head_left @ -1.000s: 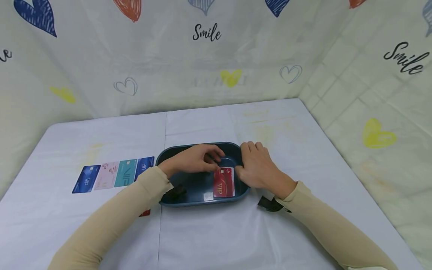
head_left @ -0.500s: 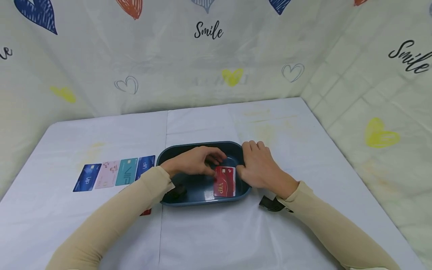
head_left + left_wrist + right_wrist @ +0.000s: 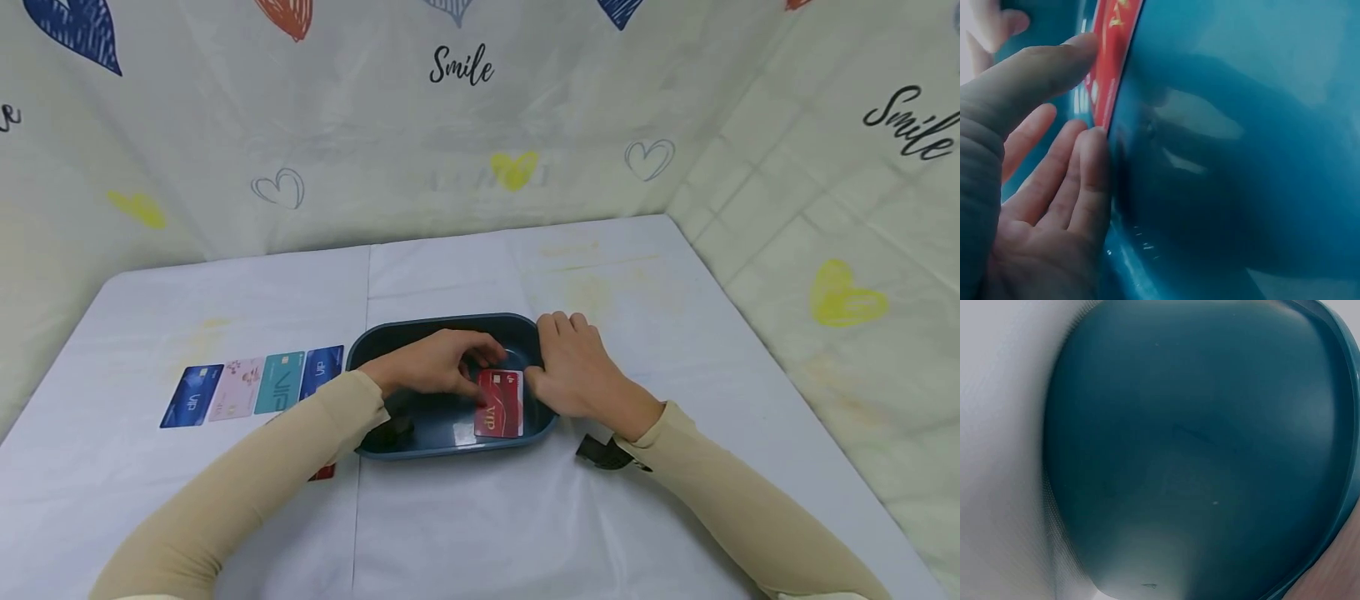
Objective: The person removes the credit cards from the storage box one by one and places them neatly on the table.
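A dark blue oval tray (image 3: pixel 450 454) sits on the white-covered table. Inside it, at the right end, lies a red VIP card (image 3: pixel 502 412). My left hand (image 3: pixel 446 360) reaches into the tray with its thumb over the card's left edge; in the left wrist view, that thumb touches the red card (image 3: pixel 1108 69) and the fingertips (image 3: pixel 1092 140) are right at the card's end. My right hand (image 3: pixel 573 367) grips the tray's right rim, thumb on the inner side. The right wrist view shows the tray's outer end wall (image 3: pixel 1197 437) with part of the right hand (image 3: pixel 1335 562) beside it.
Left of the tray, several cards lie in a row: a blue card (image 3: pixel 192 396), a pink card (image 3: pixel 236 388), a teal card (image 3: pixel 279 383) and another blue card (image 3: pixel 322 367). A red corner (image 3: pixel 322 472) shows below the left sleeve. A patterned cloth (image 3: pixel 360 125) hangs behind the table.
My left hand has shifted slightly right and nearer, its thumb sliding from the card's upper left corner down its left edge. The red card, tray and right hand have not visibly moved.
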Demonstrator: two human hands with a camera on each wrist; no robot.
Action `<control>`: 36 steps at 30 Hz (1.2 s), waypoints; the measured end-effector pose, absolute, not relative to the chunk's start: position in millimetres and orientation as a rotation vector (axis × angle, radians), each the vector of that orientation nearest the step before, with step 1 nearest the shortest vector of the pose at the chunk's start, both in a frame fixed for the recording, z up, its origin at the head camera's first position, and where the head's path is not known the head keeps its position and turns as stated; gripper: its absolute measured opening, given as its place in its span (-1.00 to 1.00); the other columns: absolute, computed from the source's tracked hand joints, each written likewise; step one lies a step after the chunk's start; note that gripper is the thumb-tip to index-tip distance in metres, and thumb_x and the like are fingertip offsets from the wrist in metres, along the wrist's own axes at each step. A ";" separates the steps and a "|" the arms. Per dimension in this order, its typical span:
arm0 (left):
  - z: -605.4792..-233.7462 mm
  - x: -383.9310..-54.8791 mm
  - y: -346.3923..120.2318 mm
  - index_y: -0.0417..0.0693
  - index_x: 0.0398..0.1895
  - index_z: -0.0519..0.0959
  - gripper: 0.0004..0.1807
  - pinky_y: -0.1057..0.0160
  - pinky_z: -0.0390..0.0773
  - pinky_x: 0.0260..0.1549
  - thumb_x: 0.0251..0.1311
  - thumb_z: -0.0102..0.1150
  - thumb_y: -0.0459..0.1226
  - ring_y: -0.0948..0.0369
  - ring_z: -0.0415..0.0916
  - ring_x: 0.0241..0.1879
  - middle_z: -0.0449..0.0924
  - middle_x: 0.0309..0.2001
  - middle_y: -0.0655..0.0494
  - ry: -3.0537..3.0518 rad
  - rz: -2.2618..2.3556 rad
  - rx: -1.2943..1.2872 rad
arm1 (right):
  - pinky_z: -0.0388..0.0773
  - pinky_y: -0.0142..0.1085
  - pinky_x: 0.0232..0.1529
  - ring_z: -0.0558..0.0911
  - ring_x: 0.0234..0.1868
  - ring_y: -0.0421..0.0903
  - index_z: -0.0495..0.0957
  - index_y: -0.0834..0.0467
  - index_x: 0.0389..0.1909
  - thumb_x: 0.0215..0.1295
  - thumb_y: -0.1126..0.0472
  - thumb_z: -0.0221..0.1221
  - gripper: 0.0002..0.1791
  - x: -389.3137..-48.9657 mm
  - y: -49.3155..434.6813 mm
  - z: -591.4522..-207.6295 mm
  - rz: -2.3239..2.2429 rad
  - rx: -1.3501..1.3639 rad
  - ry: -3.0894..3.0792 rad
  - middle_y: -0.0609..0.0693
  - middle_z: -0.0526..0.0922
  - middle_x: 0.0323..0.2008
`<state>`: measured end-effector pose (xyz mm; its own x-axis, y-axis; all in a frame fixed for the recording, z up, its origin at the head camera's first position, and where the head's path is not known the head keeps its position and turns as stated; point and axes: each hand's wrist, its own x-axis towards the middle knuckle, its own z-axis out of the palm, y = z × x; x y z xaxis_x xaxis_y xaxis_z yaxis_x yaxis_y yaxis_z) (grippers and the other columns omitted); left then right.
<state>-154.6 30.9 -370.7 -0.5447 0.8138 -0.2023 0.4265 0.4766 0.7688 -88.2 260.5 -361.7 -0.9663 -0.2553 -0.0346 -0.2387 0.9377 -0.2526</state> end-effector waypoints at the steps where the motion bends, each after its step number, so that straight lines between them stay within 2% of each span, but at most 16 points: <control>1: -371.4 -154.6 31.6 -0.01 0.32 0.50 -0.37 0.34 0.67 0.06 0.17 0.50 -0.25 0.16 0.55 0.16 0.61 0.20 0.06 2.173 0.902 1.028 | 0.22 -0.13 -0.15 0.31 -0.12 0.09 0.35 0.26 -0.03 0.29 0.03 0.13 -0.59 -88.1 260.5 -361.5 -0.383 -0.386 3.028 0.12 0.42 -0.22; 7: -372.3 -154.0 34.5 -0.03 0.30 0.51 -0.37 0.35 0.67 0.03 0.15 0.52 -0.22 0.18 0.54 0.12 0.62 0.17 0.06 2.208 0.835 1.064 | 0.21 -0.14 -0.16 0.31 -0.12 0.09 0.35 0.26 -0.05 0.29 0.05 0.13 -0.60 -88.2 260.9 -362.0 -0.393 -0.388 3.028 0.11 0.41 -0.23; 21: -368.7 -152.3 35.4 -0.01 0.30 0.50 -0.41 0.36 0.63 0.01 0.20 0.46 -0.31 0.19 0.51 0.06 0.61 0.10 0.04 2.189 0.785 1.097 | 0.23 -0.13 -0.17 0.32 -0.12 0.09 0.36 0.27 -0.04 0.29 0.06 0.12 -0.60 -89.0 261.6 -362.4 -0.381 -0.388 3.030 0.12 0.42 -0.23; 36: -370.9 -151.7 35.5 -0.02 0.31 0.47 -0.39 0.31 0.63 0.08 0.21 0.46 -0.30 0.20 0.48 0.04 0.57 0.08 0.05 2.175 0.776 1.072 | 0.25 -0.13 -0.17 0.32 -0.12 0.09 0.36 0.27 -0.03 0.29 0.07 0.12 -0.60 -87.6 261.2 -362.0 -0.387 -0.382 3.033 0.13 0.43 -0.22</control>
<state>-151.7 35.5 -370.9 -0.5041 0.8283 -0.2445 0.4865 0.5063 0.7120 -87.6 261.2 -362.0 -0.9675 -0.2513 -0.0282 -0.2361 0.9377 -0.2547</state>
